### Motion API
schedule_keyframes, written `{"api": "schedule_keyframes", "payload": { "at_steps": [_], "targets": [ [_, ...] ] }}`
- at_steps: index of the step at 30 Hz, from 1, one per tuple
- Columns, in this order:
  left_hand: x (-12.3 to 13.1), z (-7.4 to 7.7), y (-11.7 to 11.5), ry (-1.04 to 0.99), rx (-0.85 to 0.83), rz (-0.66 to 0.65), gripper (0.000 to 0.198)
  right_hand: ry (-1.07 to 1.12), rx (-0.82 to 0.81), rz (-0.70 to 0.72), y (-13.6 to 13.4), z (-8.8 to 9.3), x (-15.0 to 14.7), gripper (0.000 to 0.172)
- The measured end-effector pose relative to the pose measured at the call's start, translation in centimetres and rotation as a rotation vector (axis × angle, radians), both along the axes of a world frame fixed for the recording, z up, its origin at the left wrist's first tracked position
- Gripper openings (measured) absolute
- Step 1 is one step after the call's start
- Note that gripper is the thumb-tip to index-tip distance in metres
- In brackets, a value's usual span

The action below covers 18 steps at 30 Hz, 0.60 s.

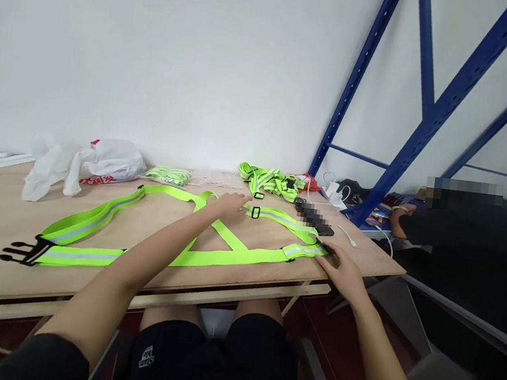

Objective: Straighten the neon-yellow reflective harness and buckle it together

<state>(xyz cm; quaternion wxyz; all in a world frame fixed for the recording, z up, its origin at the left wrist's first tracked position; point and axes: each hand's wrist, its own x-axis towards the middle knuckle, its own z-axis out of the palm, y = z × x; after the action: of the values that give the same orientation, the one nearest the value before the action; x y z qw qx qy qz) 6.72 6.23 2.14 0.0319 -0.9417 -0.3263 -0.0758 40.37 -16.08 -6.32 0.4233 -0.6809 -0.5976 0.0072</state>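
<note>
A neon-yellow reflective harness vest [209, 260] with grey stripes lies spread on the wooden table. My left hand [232, 206] is over its far middle part, fingers closed on a strap beside a black slider [256, 212]. Part of that strap is hidden under the hand. At the vest's right end, my right hand [342, 272] pinches the strap end at a dark buckle [321, 245], partly covered by the fingers. A black two-pronged buckle [24, 251] sticks out at the left end.
A bundled second vest [273, 182], a packed one [168, 175] and a white plastic bag [117, 159] lie along the wall. A black phone-like object [314, 216] and a white cable [347, 236] are near my right hand. Blue rack posts [405, 140] rise at right, beside another person [470, 257].
</note>
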Motion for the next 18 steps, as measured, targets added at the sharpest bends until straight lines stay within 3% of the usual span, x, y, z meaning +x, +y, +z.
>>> {"api": "schedule_keyframes", "payload": {
  "at_steps": [5, 11, 18],
  "targets": [
    [2.9, -1.7, 0.9, 0.015, 0.018, -0.045, 0.048, -0.026, 0.123, -0.078, 0.5, -0.4, -0.8, 0.045],
    [3.9, -2.0, 1.4, 0.02, 0.064, -0.072, 0.024, 0.048, 0.19, -0.205, 0.2, -0.5, -0.9, 0.044],
    [5.1, -2.6, 1.8, 0.009, 0.096, 0.014, 0.03, 0.086, 0.31, -0.216, 0.0, -0.1, -1.9, 0.043]
  ]
}}
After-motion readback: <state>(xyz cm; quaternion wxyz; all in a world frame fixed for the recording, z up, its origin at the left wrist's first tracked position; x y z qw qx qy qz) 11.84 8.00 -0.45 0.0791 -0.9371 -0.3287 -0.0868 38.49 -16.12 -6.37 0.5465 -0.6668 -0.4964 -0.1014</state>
